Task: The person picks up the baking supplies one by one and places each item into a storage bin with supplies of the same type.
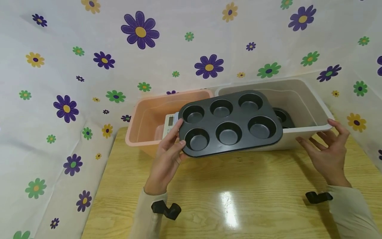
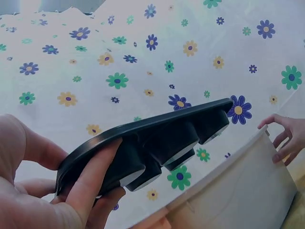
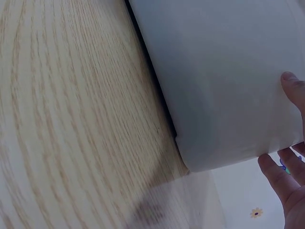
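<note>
My left hand point(image 1: 165, 157) grips a dark six-cup muffin pan point(image 1: 213, 130) by its left end, in the head view. The pan is raised and tilted over the front of the two bins, cups facing me. From the left wrist view, the underside of the pan point(image 2: 164, 143) shows, with fingers below the rim. My right hand point(image 1: 329, 151) holds the front right corner of the grey-white bin point(image 1: 310, 103), thumb on its front wall point(image 3: 228, 86) and fingers round the side. Inside that bin lies another dark cupped pan point(image 1: 287, 122), partly hidden.
Left of the grey-white bin stands a peach bin point(image 1: 146, 119). A white device with a small display point(image 1: 168, 122) sits in it, partly covered by the muffin pan. Both bins stand on a wooden table point(image 1: 209, 186) against a flower-patterned sheet point(image 1: 167, 59).
</note>
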### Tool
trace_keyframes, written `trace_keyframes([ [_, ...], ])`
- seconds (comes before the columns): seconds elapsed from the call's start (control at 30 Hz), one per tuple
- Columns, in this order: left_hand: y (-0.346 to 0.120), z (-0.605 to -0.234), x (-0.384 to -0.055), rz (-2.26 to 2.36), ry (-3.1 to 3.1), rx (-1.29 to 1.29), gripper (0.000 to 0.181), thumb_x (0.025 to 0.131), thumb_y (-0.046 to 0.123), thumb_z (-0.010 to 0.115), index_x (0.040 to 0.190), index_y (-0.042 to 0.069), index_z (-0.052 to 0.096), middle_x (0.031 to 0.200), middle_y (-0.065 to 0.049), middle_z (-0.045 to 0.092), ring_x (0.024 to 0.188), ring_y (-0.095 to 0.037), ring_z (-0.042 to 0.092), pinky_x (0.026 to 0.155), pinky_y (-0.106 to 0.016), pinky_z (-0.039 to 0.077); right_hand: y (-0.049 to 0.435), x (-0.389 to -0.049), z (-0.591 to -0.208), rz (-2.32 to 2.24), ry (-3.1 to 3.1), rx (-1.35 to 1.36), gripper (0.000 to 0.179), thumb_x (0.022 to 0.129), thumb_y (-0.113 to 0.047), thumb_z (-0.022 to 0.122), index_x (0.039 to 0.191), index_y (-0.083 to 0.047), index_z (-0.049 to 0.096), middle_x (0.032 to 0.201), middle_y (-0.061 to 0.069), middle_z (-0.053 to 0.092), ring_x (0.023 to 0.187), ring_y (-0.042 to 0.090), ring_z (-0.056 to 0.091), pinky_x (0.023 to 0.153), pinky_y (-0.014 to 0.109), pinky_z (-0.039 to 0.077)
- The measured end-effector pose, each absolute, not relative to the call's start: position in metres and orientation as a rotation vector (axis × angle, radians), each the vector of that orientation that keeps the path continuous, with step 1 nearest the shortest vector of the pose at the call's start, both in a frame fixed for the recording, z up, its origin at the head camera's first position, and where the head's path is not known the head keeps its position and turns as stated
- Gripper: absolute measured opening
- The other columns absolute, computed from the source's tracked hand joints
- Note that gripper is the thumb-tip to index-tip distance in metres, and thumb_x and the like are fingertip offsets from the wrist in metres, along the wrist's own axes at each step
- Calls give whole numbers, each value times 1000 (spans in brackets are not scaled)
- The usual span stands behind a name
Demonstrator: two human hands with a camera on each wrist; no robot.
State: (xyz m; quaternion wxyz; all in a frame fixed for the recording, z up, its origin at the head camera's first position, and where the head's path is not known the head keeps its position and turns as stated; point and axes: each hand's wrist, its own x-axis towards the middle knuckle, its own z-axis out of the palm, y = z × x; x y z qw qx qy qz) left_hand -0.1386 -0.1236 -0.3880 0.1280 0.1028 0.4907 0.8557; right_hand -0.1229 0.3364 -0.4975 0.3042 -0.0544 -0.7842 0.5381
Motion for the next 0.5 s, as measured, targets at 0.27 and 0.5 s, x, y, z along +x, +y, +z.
trace_keyframes([
  [0.27, -97, -373, -160, 2461, 1489, 339, 68, 107, -8, 49, 171, 13, 37, 128, -4, 52, 108, -13, 75, 85, -22, 67, 336, -123, -496, 1448, -2047, -145, 102, 82, 24, 78, 163, -16, 32, 162, 5, 54, 128, 3, 67, 95, 9, 55],
  [0.5, -78, -372, -176, 2439, 1441, 308, 66, 108, -6, 52, 170, 14, 41, 124, -3, 53, 94, -10, 75, 76, -15, 63, 338, -123, -499, 1442, -2045, -116, 101, 81, 24, 79, 163, -13, 32, 160, 4, 54, 125, 2, 67, 94, 9, 55],
])
